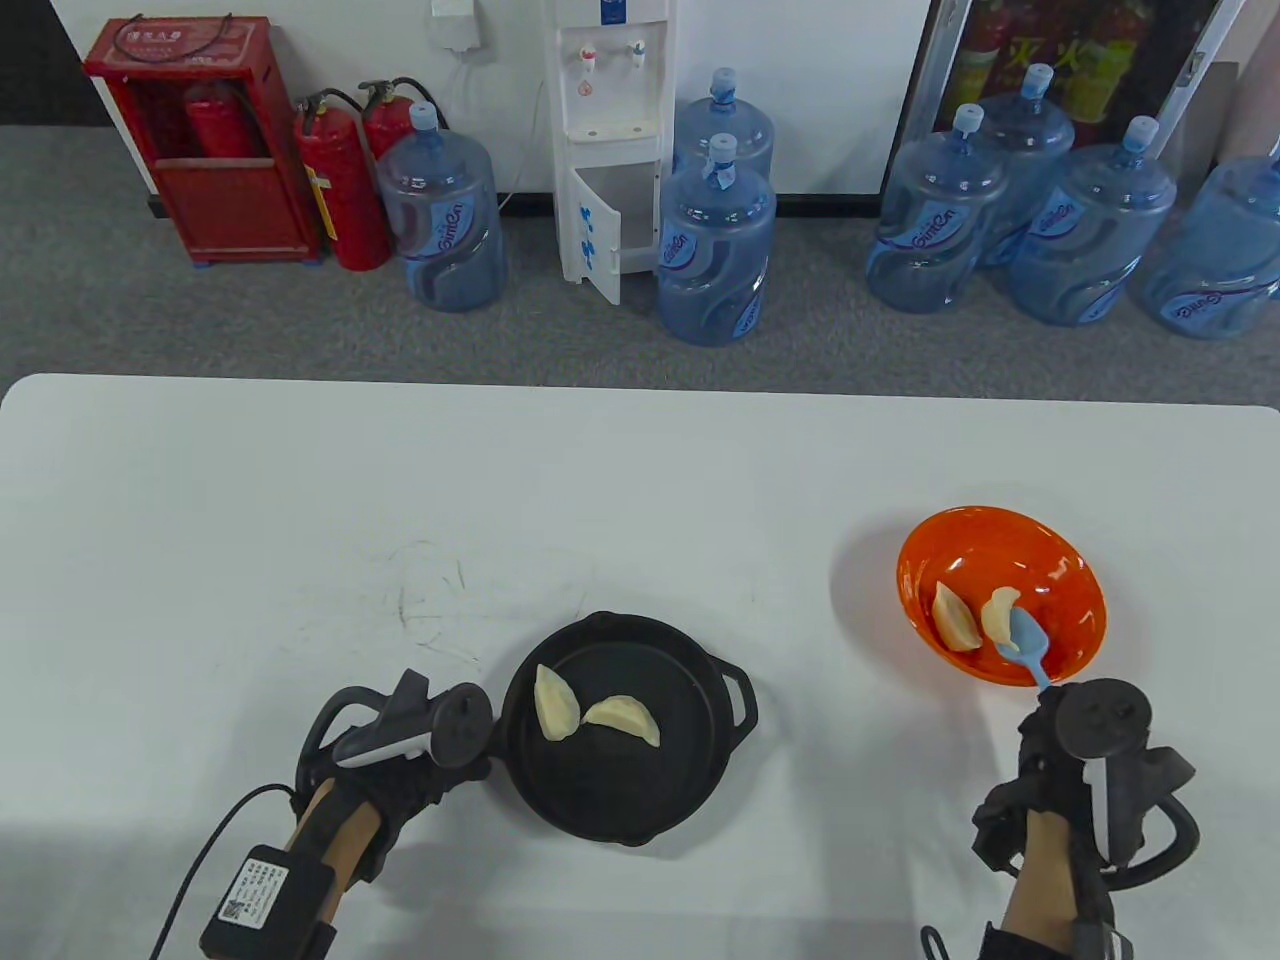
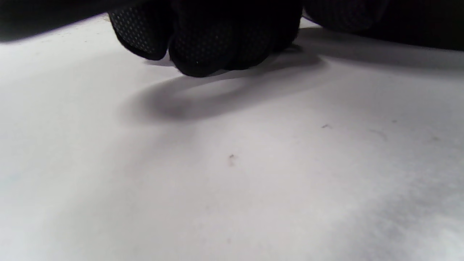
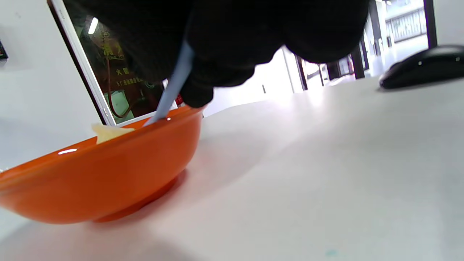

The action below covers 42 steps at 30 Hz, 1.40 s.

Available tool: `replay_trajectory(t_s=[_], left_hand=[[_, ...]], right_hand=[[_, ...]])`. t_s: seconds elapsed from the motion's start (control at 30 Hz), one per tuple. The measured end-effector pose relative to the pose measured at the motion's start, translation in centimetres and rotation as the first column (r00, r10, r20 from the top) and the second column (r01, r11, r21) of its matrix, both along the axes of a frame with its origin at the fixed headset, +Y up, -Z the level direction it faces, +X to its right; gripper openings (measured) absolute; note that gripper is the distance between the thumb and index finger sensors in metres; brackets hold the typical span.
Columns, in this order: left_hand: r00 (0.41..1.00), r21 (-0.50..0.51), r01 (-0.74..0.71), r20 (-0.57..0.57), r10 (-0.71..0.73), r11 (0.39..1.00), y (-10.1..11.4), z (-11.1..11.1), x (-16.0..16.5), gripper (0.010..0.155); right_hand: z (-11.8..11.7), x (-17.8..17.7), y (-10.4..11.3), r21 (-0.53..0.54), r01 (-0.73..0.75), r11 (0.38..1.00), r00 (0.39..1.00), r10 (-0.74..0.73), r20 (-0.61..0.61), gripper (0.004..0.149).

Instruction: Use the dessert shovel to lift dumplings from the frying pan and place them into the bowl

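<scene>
A black frying pan (image 1: 620, 790) sits at the table's front centre with two pale dumplings (image 1: 556, 703) (image 1: 622, 718) in it. My left hand (image 1: 440, 760) is at the pan's left side, fingers (image 2: 203, 47) curled low over the table, where the pan's handle lies hidden under the hand. To the right, the orange bowl (image 1: 1060, 570) (image 3: 108, 174) holds two dumplings (image 1: 955, 615) (image 1: 998, 612) (image 3: 108, 132). My right hand (image 1: 1045, 720) pinches the light blue dessert shovel (image 1: 1025, 645) (image 3: 174, 90), whose blade lies in the bowl against the right-hand dumpling.
The white table (image 1: 300, 520) runs wide to the left and behind the pan. Water bottles (image 1: 715, 250), a dispenser (image 1: 610, 140) and fire extinguishers (image 1: 340, 190) stand on the floor beyond it. A black object (image 3: 424, 67) lies far off in the right wrist view.
</scene>
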<state>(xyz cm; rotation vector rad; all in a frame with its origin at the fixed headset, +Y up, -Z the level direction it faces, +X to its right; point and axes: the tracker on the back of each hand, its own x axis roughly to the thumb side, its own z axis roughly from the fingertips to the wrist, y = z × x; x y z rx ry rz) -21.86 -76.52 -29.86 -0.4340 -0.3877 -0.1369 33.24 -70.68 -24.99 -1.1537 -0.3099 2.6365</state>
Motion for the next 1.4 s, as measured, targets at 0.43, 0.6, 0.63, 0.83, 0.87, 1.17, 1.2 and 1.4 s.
replay_trajectory(t_s=[0.43,0.6,0.63,0.83,0.87,1.17,1.2,1.4], left_hand=[[1.0,-0.001,0.001,-0.002,-0.001,1.0,0.0,0.0,0.0,0.054],[1.0,-0.001,0.001,-0.002,-0.001,1.0,0.0,0.0,0.0,0.054],[1.0,-0.004,0.003,-0.004,-0.003,1.0,0.0,0.0,0.0,0.054],[1.0,-0.006,0.005,-0.006,-0.005,1.0,0.0,0.0,0.0,0.054],[1.0,-0.006,0.006,-0.006,-0.006,1.0,0.0,0.0,0.0,0.054],[1.0,-0.007,0.011,-0.005,-0.011,1.0,0.0,0.0,0.0,0.055],[1.0,-0.008,0.011,-0.005,-0.011,1.0,0.0,0.0,0.0,0.055],[1.0,-0.009,0.012,-0.005,-0.012,1.0,0.0,0.0,0.1,0.055]], right_hand=[[-1.0,-2.4,0.3,-0.088,-0.256,0.963,0.967,0.252,-0.046,0.039],[-1.0,-2.5,0.4,-0.082,-0.298,0.951,0.954,0.298,-0.023,0.037],[-1.0,-2.5,0.4,-0.084,-0.304,0.949,0.953,0.303,-0.019,0.037],[-0.7,-1.9,0.5,-0.083,-0.293,0.953,0.955,0.295,0.02,0.038],[-0.6,-1.8,0.5,-0.079,-0.28,0.957,0.959,0.283,0.024,0.038],[-0.1,-1.7,0.9,0.016,-0.294,0.956,0.955,0.292,0.051,0.039],[-0.1,-1.8,1.1,0.042,-0.296,0.954,0.955,0.294,0.046,0.039],[-0.1,-3.9,2.1,0.257,-0.156,0.954,0.974,0.192,-0.124,0.041]])
